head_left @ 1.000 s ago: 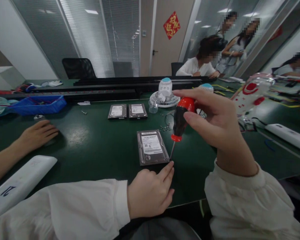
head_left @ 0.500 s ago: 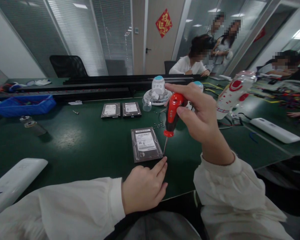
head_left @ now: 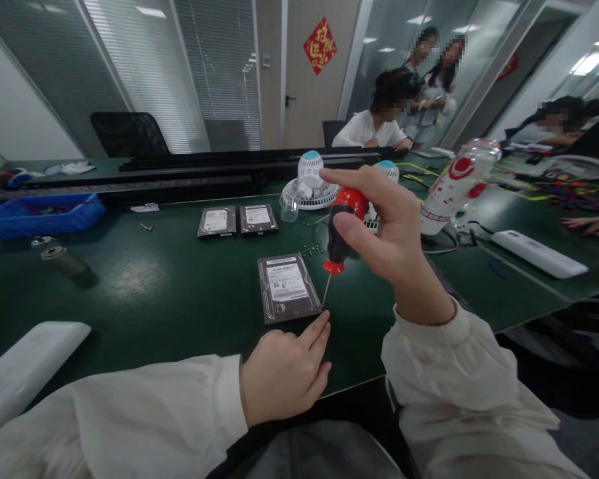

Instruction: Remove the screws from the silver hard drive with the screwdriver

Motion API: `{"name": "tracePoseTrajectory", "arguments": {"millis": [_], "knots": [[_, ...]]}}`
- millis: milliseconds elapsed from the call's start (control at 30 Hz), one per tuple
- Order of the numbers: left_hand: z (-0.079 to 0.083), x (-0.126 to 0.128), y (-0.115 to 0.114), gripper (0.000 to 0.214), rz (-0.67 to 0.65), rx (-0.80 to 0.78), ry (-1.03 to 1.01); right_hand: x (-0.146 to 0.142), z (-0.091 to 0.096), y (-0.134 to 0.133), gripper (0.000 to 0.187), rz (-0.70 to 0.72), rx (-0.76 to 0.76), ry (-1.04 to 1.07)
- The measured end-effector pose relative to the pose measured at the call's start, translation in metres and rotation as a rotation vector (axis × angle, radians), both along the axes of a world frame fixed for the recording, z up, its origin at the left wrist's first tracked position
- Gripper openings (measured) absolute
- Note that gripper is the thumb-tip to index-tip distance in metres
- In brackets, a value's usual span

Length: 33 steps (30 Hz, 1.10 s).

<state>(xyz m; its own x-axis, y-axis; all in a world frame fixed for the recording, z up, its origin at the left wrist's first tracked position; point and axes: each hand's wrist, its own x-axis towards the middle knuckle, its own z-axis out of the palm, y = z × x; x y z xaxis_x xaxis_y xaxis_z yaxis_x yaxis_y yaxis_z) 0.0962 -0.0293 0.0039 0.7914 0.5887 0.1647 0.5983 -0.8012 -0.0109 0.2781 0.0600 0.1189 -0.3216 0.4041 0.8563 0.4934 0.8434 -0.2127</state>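
Tray (head_left: 77, 214): blue, toward the far left corner of the table (head_left: 190, 286).
Rear drives (head_left: 216, 221): two, side by side, labels up, well back from the table's near edge.
Left hand (head_left: 284, 376): near the table's near edge, thumb and fingers apart, with no grip on anything visible; a fingertip lies at the near right corner of the drive (head_left: 287, 289), probably as a steady or guide.
Drive: flat, label up, between the rear drives and the table's near edge.
Screws (head_left: 313, 248): small and loose, just beyond the drive's far right corner.
Screwdriver (head_left: 336, 247): slightly tilted, tip at the drive's near right corner; the step in hand appears to be screw work there, whether tightening or loosening cannot be told.
Right hand (head_left: 387, 229): clamped on the screwdriver's handle, index finger over the cap, thumb along the side; the next move would call for a straighter shaft, light downward pressure and a turn.
Bottle (head_left: 454, 189): farther right, well apart from the drive.
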Motion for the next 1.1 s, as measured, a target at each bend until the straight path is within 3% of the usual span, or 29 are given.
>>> {"name": "tracePoseTrajectory", "arguments": {"millis": [333,567,767,967,1100], "knots": [[0.0,0.0,-0.001,0.058,-0.006,-0.006,-0.008,0.004,-0.001,0.003,0.041,0.055,-0.008,0.015],[0.0,0.0,-0.001,0.058,0.003,-0.004,0.001,0.003,0.001,0.004,0.03,-0.035,0.025,0.045],[-0.001,0.0,-0.001,0.058,-0.004,0.003,0.015,0.009,0.002,0.005,0.038,0.031,-0.014,-0.003],[0.0,0.002,0.0,0.058,0.006,0.017,0.027,0.008,0.005,0.003,0.026,-0.055,-0.009,0.022],[-0.001,0.001,0.0,0.058,0.003,0.023,0.021,0.01,0.006,0.001,0.035,-0.024,-0.029,-0.007]]}}
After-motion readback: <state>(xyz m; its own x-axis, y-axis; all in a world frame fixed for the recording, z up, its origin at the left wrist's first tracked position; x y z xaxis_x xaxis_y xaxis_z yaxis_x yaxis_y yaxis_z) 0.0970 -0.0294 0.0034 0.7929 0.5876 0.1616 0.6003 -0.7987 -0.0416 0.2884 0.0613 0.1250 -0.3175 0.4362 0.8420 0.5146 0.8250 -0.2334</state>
